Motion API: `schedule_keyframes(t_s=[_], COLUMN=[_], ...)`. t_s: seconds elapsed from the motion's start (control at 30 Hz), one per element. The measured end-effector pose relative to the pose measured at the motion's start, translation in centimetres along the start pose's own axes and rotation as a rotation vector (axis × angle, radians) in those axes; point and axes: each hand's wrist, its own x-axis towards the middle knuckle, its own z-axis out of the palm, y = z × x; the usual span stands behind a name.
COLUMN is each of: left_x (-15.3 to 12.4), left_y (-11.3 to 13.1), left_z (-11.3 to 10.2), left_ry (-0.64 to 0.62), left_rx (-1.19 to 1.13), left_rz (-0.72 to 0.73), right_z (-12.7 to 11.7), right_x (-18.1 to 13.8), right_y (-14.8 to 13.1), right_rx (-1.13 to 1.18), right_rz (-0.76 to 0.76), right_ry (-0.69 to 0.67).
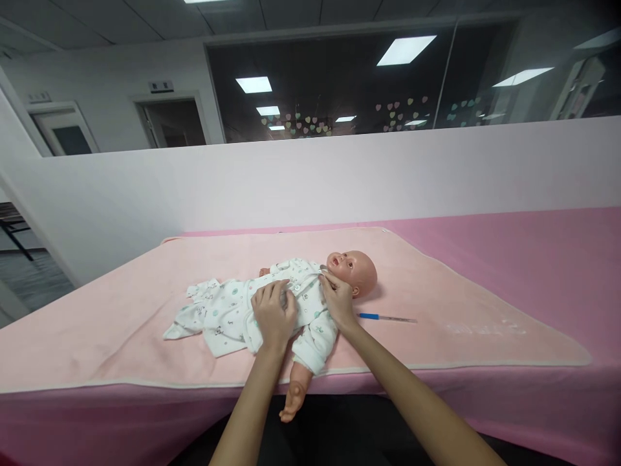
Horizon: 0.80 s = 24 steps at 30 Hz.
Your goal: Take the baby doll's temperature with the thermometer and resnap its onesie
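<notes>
The left hand (274, 314) lies palm down on the chest of the baby doll (291, 304), fingers bent and pressing the front of its white printed romper (228, 317) near the line of snaps; whether it actually pinches the cloth cannot be told from here. The right hand (337, 299) sits at the collar, just under the doll's chin, with thumb and forefinger drawn close together on the neckline edge, the other fingers curled loosely.

The step in hand looks like closing or straightening the garment's front at the neck. To do it well, the left hand should hold the fabric flat and steady so the two edges meet without bunching, while the right works with the fingertips only, keeping clear of the doll's face and pulling along the placket, not across it.

Both forearms reach forward from the near edge, the left nearly straight ahead, the right angled in from the right with the wrist bent inward.

The doll lies on its back, head to the right, on a pale pink blanket (460, 304) spread over the desk (557, 252); one bare arm hangs over the near edge. A thin thermometer with a blue end (387, 317) rests on the blanket just right of the right wrist.
</notes>
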Motion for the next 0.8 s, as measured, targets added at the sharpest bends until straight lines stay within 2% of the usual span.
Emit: schedule_keyframes(t_s=[0.2, 0.4, 0.57, 0.7, 0.8], left_x=[-0.4, -0.3, -0.4, -0.5, -0.5], left_y=[0.1, 0.4, 0.4, 0.5, 0.6], left_z=[-0.3, -0.3, -0.3, -0.2, -0.3], left_ry=[-0.078, -0.088, -0.119, -0.129, -0.139], left_rx=[0.037, 0.005, -0.07, -0.082, -0.076], left_rz=[0.041, 0.094, 0.086, 0.053, 0.04], right_z=[-0.1, -0.1, -0.1, 0.1, 0.3], right_x=[-0.2, -0.3, -1.2, -2.1, -2.3], right_y=[-0.3, -0.4, -1.0, -1.6, -1.6], right_rx=[-0.018, -0.088, -0.234, -0.325, -0.363], right_rz=[0.046, -0.029, -0.295, -0.543, -0.598], right_ry=[-0.005, 0.025, 0.058, -0.117, -0.183])
